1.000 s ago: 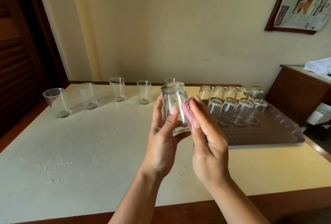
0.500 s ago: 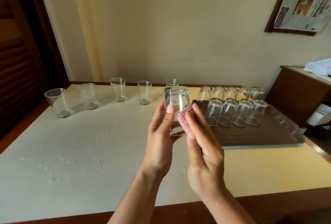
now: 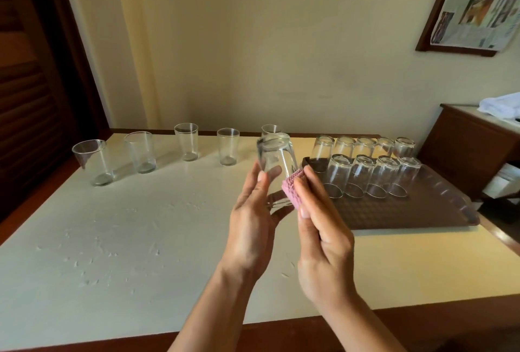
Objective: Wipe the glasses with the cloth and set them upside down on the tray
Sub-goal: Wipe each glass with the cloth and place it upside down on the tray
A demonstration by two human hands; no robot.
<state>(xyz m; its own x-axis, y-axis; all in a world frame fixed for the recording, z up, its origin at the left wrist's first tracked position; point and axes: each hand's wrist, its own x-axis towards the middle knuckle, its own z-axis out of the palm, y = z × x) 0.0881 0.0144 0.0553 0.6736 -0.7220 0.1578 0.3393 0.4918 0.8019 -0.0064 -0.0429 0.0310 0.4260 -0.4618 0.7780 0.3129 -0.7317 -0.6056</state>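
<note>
Wiping carries on: the left hand [image 3: 251, 221] grips the held glass [image 3: 277, 173], base up, fingers [image 3: 260, 183] curled round its wall, while the right hand [image 3: 323, 236] pinches the pink cloth [image 3: 294, 190] against the glass's side. Over the last second the cloth has slid from high on the wall down toward the rim, and the glass has tipped slightly, so the outside is probably nearly done. It hangs above the bench [image 3: 118, 233], just left of the tray [image 3: 422, 211], where nine glasses stand inverted; five upright glasses [image 3: 185, 145] wait further left of the tray
</note>
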